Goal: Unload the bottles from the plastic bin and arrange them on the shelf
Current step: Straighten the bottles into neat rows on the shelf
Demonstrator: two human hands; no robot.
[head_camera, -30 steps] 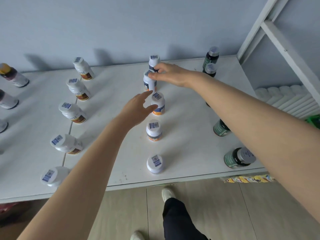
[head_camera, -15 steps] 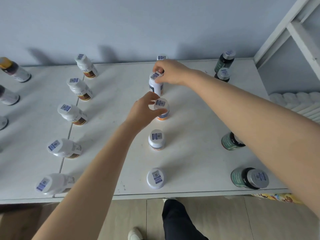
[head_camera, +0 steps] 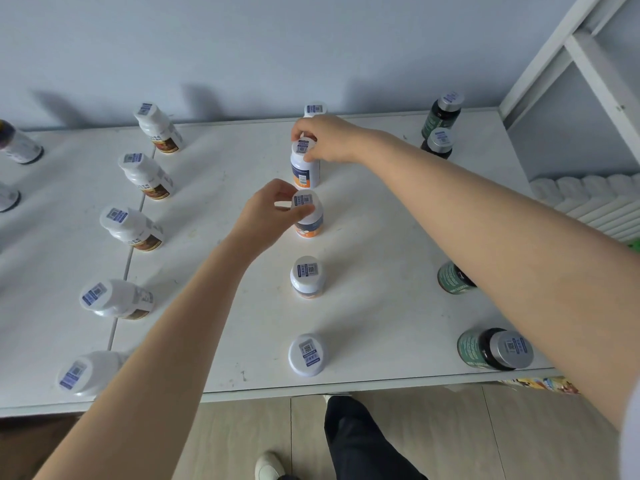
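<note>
White bottles with orange labels stand in a line down the middle of the white shelf [head_camera: 381,237]. My right hand [head_camera: 329,140] grips the cap of the second bottle from the back [head_camera: 304,168]. My left hand [head_camera: 270,213] pinches the cap of the third bottle [head_camera: 308,216]. Behind my right hand another white bottle [head_camera: 315,109] shows only its cap. Two more white bottles [head_camera: 307,277] [head_camera: 307,355] stand nearer the front edge. The plastic bin is not in view.
A row of several white bottles with brown labels [head_camera: 145,174] runs down the left side. Dark green bottles [head_camera: 441,114] [head_camera: 495,348] stand along the right, partly behind my right arm. A white shelf frame [head_camera: 588,60] rises at the right. The shelf's front edge is close to my legs.
My left hand moved forward and closed its fingers on the third bottle's cap. My right hand stayed on the second bottle's cap. The camera shifted slightly.
</note>
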